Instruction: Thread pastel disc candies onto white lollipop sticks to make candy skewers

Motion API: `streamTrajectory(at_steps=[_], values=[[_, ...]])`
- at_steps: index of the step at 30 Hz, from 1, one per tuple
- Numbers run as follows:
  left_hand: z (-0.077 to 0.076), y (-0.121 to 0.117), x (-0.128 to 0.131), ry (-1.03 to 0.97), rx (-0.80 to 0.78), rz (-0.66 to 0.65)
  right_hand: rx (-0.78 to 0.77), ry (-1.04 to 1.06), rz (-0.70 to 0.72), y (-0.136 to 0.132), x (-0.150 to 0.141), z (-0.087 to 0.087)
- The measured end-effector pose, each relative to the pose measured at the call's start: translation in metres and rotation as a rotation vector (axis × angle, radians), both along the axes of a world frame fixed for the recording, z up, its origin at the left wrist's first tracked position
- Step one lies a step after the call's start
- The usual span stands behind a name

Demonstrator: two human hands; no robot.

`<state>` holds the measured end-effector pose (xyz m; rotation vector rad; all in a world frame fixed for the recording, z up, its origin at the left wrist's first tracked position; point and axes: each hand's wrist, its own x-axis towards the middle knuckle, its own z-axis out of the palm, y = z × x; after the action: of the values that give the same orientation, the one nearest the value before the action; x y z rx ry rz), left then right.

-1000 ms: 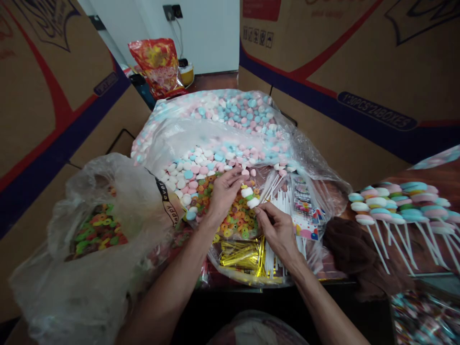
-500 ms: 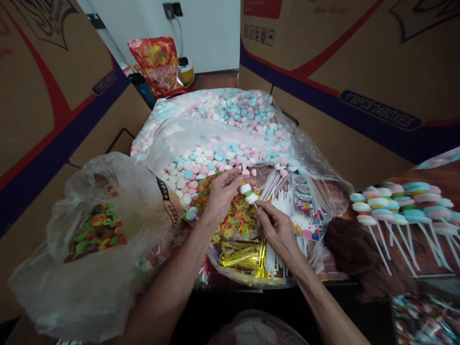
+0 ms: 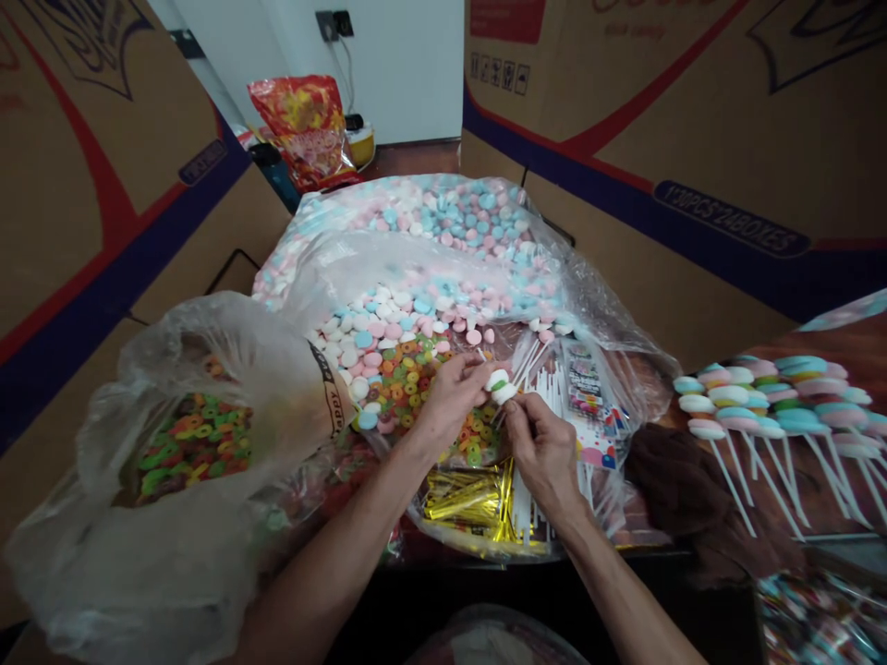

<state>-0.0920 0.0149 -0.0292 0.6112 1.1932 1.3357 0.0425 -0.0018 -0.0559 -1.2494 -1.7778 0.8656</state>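
Observation:
A candy skewer [image 3: 500, 388], with a green gummy ring between two white marshmallows, is held between my hands. My right hand [image 3: 544, 448] is closed on its stick just below the lower marshmallow; most of the stick is hidden in the fist. From the left, my left hand [image 3: 454, 402] has its fingers drawn together against the upper marshmallow. Beneath both hands lie gummy rings [image 3: 406, 379] in several colours. Pink, white and blue marshmallows [image 3: 360, 337] spill from a clear plastic bag [image 3: 388, 254] behind them. White sticks [image 3: 547, 383] lie beyond my right hand.
Gold twist ties [image 3: 461, 499] lie in front. On the left is a plastic bag of gummy rings [image 3: 198, 443]. Finished marshmallow skewers [image 3: 755, 402] rest at right, beside a brown cloth [image 3: 675, 480]. Large cardboard boxes [image 3: 624, 102] stand behind, near a red snack bag [image 3: 305, 129].
Both hands have shifted a little right and toward me with the skewer. My left fingers have moved from above the candy to its left side. My right hand has turned more into a fist.

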Motion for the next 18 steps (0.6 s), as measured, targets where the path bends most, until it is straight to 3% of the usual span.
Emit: streamTrajectory(at_steps=[3, 5, 8, 12, 15, 18], values=[[0.0, 0.008, -0.002, 0.124, 0.004, -0.002, -0.045, 0.028, 0.0, 0.003, 0.0, -0.001], [0.001, 0.019, -0.01, 0.328, 0.051, 0.038, -0.067, 0.056, -0.005, 0.005, 0.001, -0.001], [0.0, 0.04, -0.024, 0.879, 0.172, 0.069, -0.066, 0.119, -0.075, 0.007, 0.002, 0.0], [-0.005, 0.057, -0.035, 1.484, 0.148, -0.084, -0.068, 0.182, -0.131, 0.008, 0.003, -0.002], [-0.01, 0.061, -0.035, 1.604, 0.133, -0.118, -0.09, 0.22, -0.141, 0.007, 0.004, -0.004], [-0.012, 0.063, -0.035, 1.547, 0.136, -0.074, -0.099, 0.253, -0.159, 0.006, 0.005, -0.006]])
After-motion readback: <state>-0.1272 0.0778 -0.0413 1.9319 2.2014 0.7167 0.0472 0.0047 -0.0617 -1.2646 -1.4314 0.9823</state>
